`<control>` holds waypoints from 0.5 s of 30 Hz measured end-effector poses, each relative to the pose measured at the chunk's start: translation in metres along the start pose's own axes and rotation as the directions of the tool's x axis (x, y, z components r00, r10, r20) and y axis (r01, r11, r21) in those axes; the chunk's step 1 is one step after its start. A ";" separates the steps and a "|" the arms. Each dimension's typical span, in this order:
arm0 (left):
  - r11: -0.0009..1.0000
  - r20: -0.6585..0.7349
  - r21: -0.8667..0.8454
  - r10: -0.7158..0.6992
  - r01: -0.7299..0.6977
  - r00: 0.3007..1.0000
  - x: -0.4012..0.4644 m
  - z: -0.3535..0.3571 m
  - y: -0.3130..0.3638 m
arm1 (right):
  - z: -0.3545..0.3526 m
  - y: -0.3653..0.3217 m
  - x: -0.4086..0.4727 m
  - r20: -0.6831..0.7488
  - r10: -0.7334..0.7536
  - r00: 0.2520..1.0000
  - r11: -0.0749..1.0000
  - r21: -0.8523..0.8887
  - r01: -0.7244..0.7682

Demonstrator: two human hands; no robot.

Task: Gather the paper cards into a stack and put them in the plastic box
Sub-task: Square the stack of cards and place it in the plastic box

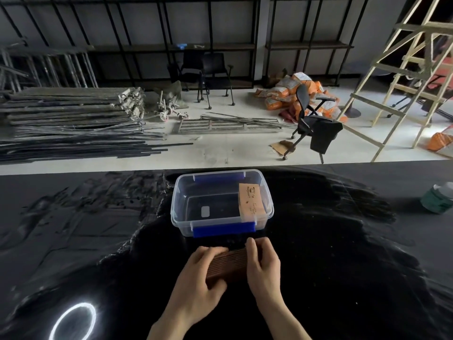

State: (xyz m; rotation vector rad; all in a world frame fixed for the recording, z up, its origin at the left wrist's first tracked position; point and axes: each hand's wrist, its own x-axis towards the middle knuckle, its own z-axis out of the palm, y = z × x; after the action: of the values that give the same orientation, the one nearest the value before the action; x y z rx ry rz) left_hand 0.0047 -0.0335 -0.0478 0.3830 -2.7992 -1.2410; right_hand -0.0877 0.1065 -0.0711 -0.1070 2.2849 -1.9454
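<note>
Head view, from left to right: the left hand (199, 269) curls over the left end of a brown stack of cards (226, 263), fingers wrapped on top and thumb under the near side. The stack rests on or just above the black table (98, 241), edges up, its long axis running left to right between both palms. The right hand (263, 260) clamps the right end, fingers bent over the far edge. Straight ahead, just beyond the fingertips, stands the open plastic box (221, 201), with more cards (251, 201) leaning against its right wall. Both hands sit equally near it; carrying the stack forward and over the near rim looks like the next move.
</note>
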 end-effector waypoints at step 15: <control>0.774 -0.508 -0.626 -0.501 0.100 0.700 0.027 0.046 0.027 | 0.007 -0.005 0.001 -0.046 0.061 0.997 0.997 0.055 -0.059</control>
State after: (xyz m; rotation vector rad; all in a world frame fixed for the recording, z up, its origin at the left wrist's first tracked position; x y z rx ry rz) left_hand -0.0342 0.0109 -0.0604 1.0476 -1.7117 -1.5247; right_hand -0.0875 0.0987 -0.0671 0.0138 2.2352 -1.9984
